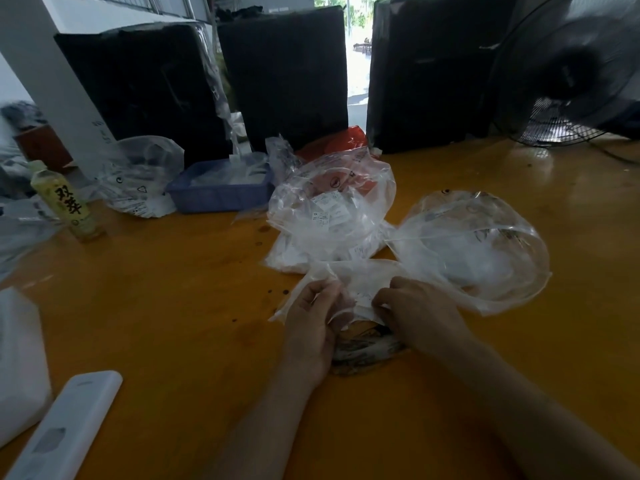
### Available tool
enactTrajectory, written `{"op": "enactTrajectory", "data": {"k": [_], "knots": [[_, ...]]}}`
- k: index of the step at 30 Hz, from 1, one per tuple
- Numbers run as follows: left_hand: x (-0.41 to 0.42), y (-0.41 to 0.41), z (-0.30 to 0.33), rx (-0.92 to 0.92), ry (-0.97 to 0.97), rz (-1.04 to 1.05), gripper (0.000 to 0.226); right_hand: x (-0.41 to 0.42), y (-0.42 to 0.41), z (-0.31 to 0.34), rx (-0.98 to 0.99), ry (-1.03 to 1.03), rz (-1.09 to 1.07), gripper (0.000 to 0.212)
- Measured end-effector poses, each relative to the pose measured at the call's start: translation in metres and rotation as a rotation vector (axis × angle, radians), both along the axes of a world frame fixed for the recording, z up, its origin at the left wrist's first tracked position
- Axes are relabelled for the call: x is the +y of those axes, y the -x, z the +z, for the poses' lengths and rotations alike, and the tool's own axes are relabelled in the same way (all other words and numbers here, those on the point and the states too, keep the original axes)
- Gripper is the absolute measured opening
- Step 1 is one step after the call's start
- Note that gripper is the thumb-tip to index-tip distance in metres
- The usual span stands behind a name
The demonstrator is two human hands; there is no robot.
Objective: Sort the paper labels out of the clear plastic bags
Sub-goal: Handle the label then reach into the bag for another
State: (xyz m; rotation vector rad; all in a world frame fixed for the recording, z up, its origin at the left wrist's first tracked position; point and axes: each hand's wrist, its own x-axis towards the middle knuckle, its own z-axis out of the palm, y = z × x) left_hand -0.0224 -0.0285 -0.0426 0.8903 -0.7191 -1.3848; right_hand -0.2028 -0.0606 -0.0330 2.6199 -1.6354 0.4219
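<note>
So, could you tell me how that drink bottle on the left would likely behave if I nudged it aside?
The drink bottle stands upright, tall and narrow, so a high push would probably tip it. Laid over, its round body would likely roll on the smooth orange table. It looks like plastic, so probably not fragile.

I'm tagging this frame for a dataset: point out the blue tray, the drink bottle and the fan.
blue tray [221, 199]: head view, on its front wall.
drink bottle [65, 200]: head view, on its printed label.
fan [571, 74]: head view, on its dark hub behind the grille.
</note>
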Motion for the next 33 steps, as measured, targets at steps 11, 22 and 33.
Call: {"op": "enactTrajectory", "data": {"k": [11, 22, 33], "knots": [[0.003, 0.002, 0.002, 0.002, -0.019, 0.000, 0.009, 0.010, 0.014, 0.016, -0.889, -0.136, -0.105, 0.011], [0.007, 0.002, 0.009, -0.048, -0.042, 0.002, 0.009, 0.004, 0.017, 0.006, -1.080, -0.134, -0.141, 0.022], [0.007, 0.005, 0.003, -0.057, -0.028, -0.029, 0.025, 0.008, 0.017, 0.011, -1.121, -0.105, -0.131, 0.005]]}}
